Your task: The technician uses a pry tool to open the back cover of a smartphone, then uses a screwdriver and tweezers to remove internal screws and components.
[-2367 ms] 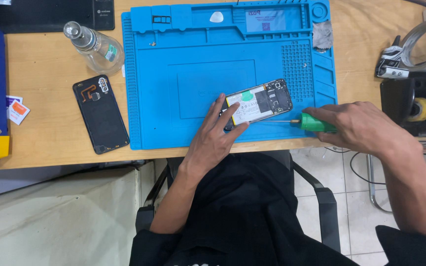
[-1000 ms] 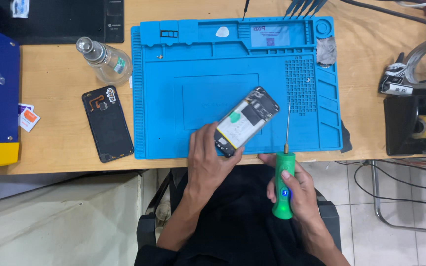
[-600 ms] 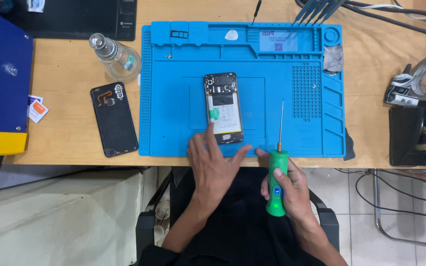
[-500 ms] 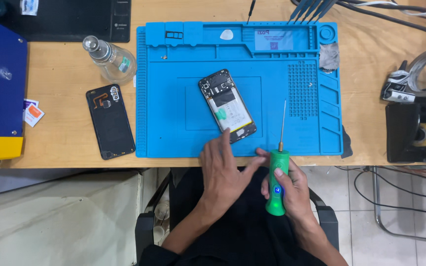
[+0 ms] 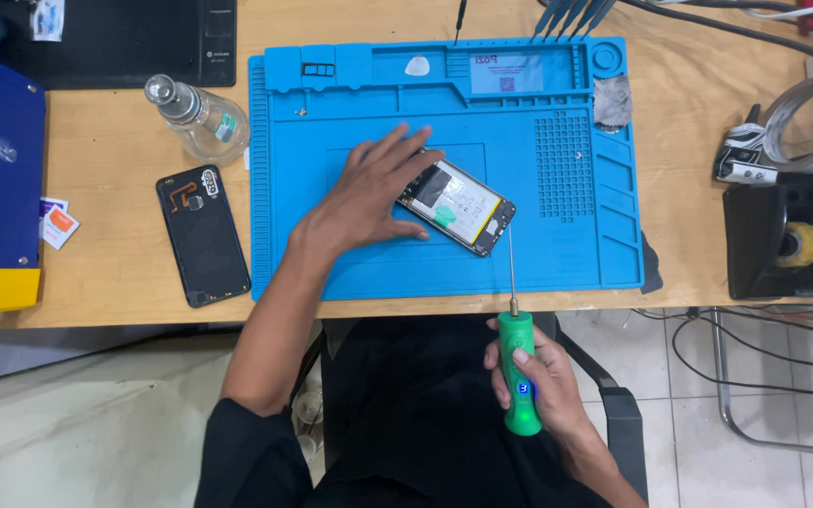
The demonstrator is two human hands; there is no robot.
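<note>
green screwdriver [image 5: 518,376] gripped in right hand [image 5: 538,381], shaft pointing up at opened phone [image 5: 458,214]; left hand [image 5: 364,198] flat on phone.

L arm [image 5: 275,329]: bare, black sleeve pushed up | R hand [image 5: 538,376]: bare | clothing: black top, black trousers

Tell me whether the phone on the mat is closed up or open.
Open: the phone shows its battery and insides; its black back cover lies apart on the table.
</note>
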